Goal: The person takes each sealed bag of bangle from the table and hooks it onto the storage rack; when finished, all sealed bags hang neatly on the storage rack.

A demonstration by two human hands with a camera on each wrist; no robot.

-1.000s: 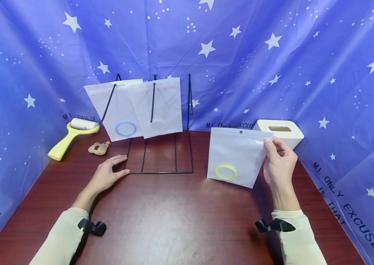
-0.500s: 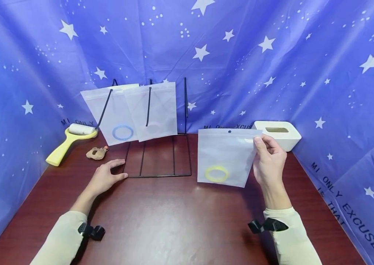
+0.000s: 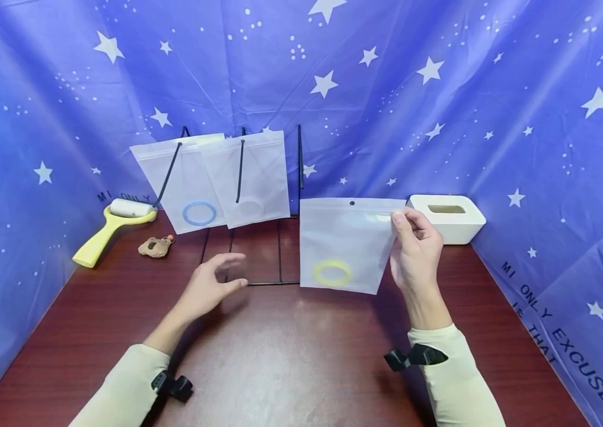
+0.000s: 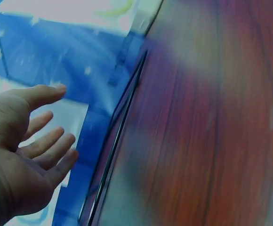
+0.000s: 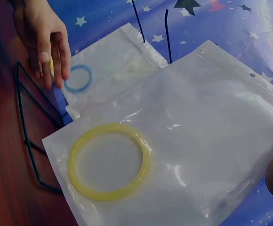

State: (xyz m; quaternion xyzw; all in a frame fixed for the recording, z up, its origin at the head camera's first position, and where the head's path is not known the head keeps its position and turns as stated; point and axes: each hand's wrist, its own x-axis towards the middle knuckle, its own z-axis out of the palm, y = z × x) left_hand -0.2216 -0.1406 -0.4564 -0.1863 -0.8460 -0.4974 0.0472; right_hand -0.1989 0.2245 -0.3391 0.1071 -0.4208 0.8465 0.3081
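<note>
My right hand (image 3: 417, 267) pinches the upper right edge of a frosted zip bag (image 3: 351, 237). Inside that bag shows a yellow ring (image 5: 109, 162), and a small hole pierces its top strip. Over the front of the black wire rack (image 3: 280, 261), my left hand (image 3: 210, 287) hovers with its fingers spread and holds nothing. Two more zip bags hang from the rack's hooks: one with a blue ring (image 3: 199, 213) at the left, and a middle bag (image 3: 266, 172) with a pale ring. The rack's right hook (image 3: 300, 157) carries no bag.
At the left lies a yellow-handled lint roller (image 3: 101, 237), beside a small brown pouch (image 3: 155, 247). A white tissue box (image 3: 466, 225) stands behind my right hand. Blue star-patterned cloth (image 3: 386, 118) surrounds the wooden table (image 3: 280, 356) at the back and sides.
My right hand has carried the yellow-ring bag left, to the rack's right side. My left hand has left the rack's front left corner and moved right.
</note>
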